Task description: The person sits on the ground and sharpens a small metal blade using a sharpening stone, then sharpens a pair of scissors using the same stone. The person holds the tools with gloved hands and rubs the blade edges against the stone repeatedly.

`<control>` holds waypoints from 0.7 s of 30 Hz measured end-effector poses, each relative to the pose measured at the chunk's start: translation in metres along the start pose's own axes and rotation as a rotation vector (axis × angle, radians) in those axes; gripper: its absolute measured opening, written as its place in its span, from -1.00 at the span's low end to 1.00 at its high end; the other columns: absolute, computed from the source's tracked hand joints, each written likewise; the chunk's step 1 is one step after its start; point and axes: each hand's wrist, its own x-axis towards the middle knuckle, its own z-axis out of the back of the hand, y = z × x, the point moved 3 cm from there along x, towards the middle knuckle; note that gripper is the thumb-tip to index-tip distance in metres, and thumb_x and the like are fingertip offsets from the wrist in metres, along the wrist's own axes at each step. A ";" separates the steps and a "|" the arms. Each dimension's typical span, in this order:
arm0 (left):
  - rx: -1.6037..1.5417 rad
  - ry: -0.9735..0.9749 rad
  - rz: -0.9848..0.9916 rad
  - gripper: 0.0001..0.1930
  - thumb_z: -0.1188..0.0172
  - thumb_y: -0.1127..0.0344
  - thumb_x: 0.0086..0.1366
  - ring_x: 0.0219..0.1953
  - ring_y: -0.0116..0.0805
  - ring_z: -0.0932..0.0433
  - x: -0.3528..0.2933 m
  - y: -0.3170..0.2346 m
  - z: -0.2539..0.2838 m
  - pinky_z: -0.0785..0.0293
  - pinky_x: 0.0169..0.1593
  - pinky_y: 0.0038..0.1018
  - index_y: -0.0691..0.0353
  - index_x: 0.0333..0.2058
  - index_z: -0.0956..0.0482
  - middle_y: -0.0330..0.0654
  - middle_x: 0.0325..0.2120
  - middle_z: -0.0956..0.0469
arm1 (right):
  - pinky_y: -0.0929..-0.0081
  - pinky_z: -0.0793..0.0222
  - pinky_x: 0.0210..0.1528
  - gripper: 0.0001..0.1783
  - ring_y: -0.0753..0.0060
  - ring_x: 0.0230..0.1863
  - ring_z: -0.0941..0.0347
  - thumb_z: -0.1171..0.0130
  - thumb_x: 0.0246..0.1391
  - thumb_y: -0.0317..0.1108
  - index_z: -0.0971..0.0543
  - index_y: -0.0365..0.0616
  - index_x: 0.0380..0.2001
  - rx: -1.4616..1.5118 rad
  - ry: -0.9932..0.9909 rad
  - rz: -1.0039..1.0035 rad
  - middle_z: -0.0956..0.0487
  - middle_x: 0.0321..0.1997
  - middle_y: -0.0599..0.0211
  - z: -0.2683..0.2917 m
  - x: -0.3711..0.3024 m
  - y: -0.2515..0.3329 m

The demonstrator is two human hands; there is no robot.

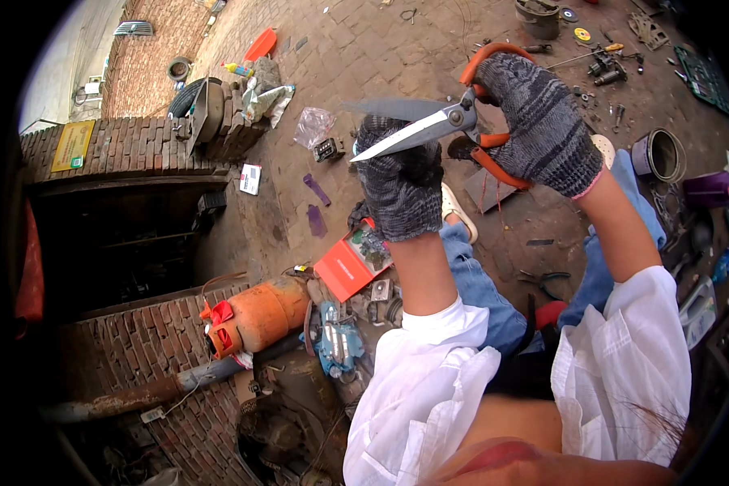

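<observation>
My right hand (540, 121), in a dark grey knitted glove, is closed around the orange handles of a large pair of scissors (439, 124). The blades stand apart and point left. My left hand (402, 190), gloved alike, is raised by the blades with its fingers curled in. The bright lower blade crosses in front of this hand, while the darker blade runs along its far side. Whatever the left fingers hold, if anything, is hidden. One orange handle loop shows above my right hand and another below it.
An open red box (344, 274) and an orange gas cylinder (263, 316) lie left of my legs. Beyond my right hand are metal parts (607, 66), a metal can (660, 155) and a green tool case (699, 78). Pliers (547, 283) rest between my legs. Left is a brick-edged pit (121, 243).
</observation>
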 end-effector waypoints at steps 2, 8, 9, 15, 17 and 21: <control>0.087 0.012 -0.020 -0.56 -0.33 0.17 -0.14 -0.56 -0.47 -0.35 -0.006 -0.014 -0.008 -0.26 -0.58 -0.60 0.16 -0.27 -0.40 -0.32 -0.51 -0.41 | 0.34 -0.30 -0.30 -0.50 0.13 -0.37 -0.38 -0.32 -0.42 -0.14 -0.41 -0.17 -0.36 0.056 -0.040 0.040 -0.41 -0.43 0.16 0.002 0.005 0.007; -0.004 -0.104 0.029 -0.70 -0.24 0.23 -0.04 -0.57 -0.48 -0.33 -0.007 -0.007 -0.006 -0.23 -0.58 -0.58 0.15 -0.31 -0.44 -0.31 -0.56 -0.40 | 0.48 -0.41 -0.23 -0.36 0.32 -0.30 -0.47 -0.37 -0.42 -0.24 -0.38 -0.24 -0.19 0.099 0.249 -0.177 -0.48 -0.39 0.15 0.001 0.000 0.001; -0.055 -0.117 0.055 -0.74 -0.22 0.25 -0.02 -0.58 -0.48 -0.33 -0.007 -0.007 -0.009 -0.23 -0.58 -0.57 0.15 -0.32 -0.45 -0.30 -0.56 -0.40 | 0.50 -0.40 -0.23 -0.37 0.33 -0.31 -0.47 -0.36 -0.40 -0.24 -0.38 -0.24 -0.18 0.134 0.348 -0.256 -0.49 -0.41 0.15 0.000 0.000 0.001; 0.017 -0.131 -0.031 -0.88 -0.11 0.35 0.03 -0.66 -0.50 -0.28 -0.003 -0.022 -0.020 -0.18 -0.64 -0.60 0.17 -0.41 -0.44 -0.30 -0.60 -0.37 | 0.54 -0.33 -0.18 -0.38 0.38 -0.31 -0.43 -0.34 -0.34 -0.18 -0.42 -0.26 -0.16 0.415 0.355 -0.286 -0.48 -0.39 0.14 -0.016 -0.010 0.002; 0.032 -0.057 -0.047 -0.89 -0.10 0.35 0.03 -0.69 -0.51 -0.25 -0.006 -0.025 -0.016 -0.15 -0.66 -0.61 0.18 -0.42 -0.43 -0.30 -0.61 -0.36 | 0.51 -0.33 -0.16 -0.35 0.37 -0.29 -0.43 -0.35 -0.35 -0.16 -0.40 -0.26 -0.15 0.361 0.317 -0.306 -0.48 -0.35 0.14 -0.017 -0.010 0.003; 0.054 -0.096 -0.045 -0.87 -0.10 0.34 0.03 -0.69 -0.51 -0.27 -0.003 -0.010 -0.009 -0.18 -0.65 -0.63 0.20 -0.42 -0.41 -0.31 -0.62 -0.36 | 0.46 -0.33 -0.13 -0.31 0.35 -0.25 -0.43 -0.37 -0.38 -0.12 -0.38 -0.25 -0.15 0.290 0.268 -0.332 -0.47 -0.30 0.15 -0.014 -0.014 -0.007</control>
